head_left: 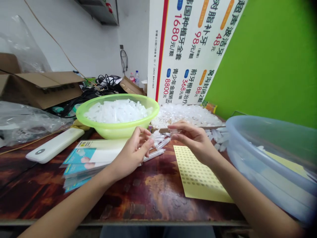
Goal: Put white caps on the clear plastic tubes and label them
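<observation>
The left hand (131,155) is beside clear tubes (156,148). The right hand (192,140) pinches one small clear piece (174,131).

Your lime-green plastic bowl (116,130) stands far left of centre, and nearer on the right lies a pale yellow sheet (198,175) patterned in rows of darker dots. The tabletop (49,195) swirls dark brown and rust-orange. The basin (260,148) at right looks pale blue, though glare blurs it.
</observation>
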Motion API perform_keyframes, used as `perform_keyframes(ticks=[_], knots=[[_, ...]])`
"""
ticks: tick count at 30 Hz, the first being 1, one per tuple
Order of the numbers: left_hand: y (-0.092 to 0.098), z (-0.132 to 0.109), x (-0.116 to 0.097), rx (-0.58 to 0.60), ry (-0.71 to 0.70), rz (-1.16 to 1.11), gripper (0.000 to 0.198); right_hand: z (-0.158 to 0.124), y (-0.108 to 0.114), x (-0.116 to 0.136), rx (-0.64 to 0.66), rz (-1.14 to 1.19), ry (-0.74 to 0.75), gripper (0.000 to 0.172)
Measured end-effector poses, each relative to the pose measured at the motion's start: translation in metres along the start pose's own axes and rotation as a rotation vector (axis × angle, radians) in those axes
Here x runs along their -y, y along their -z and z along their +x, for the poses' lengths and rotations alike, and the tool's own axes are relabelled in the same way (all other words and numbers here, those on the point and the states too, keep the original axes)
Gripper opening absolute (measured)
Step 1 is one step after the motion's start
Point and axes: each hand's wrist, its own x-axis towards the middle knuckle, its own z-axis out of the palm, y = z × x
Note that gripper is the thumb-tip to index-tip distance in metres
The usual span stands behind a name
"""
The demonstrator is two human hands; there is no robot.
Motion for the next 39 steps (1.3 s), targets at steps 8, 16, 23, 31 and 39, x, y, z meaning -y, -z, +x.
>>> perform_keyframes(ticks=[8, 16, 23, 31, 39], knots=[[-0.001, -0.004, -0.007, 0.074, -0.121, 0.123, 0.018, -0.004, -0.004, 0.007, 0.011, 0.047, 0.032, 0.011], [0.0, -0.004, -0.003, 0.106, -0.166, 0.252, 0.016, -0.011, -0.012, 0.014, 0.136, -0.08, 0.037, 0.007], [-0.006, -0.005, 0.006, 0.055, -0.251, 0.426, 0.007, -0.011, -0.015, 0.013, 0.181, -0.376, -0.073, 0.04], [-0.008, -0.006, 0.003, 0.105, -0.242, 0.387, 0.013, -0.009, 0.002, 0.014, 0.36, -0.558, 0.158, 0.022], [-0.01, -0.003, -0.001, 0.015, -0.037, 0.174, 0.022, -0.01, -0.003, 0.011, 0.365, -0.668, 0.242, 0.021]])
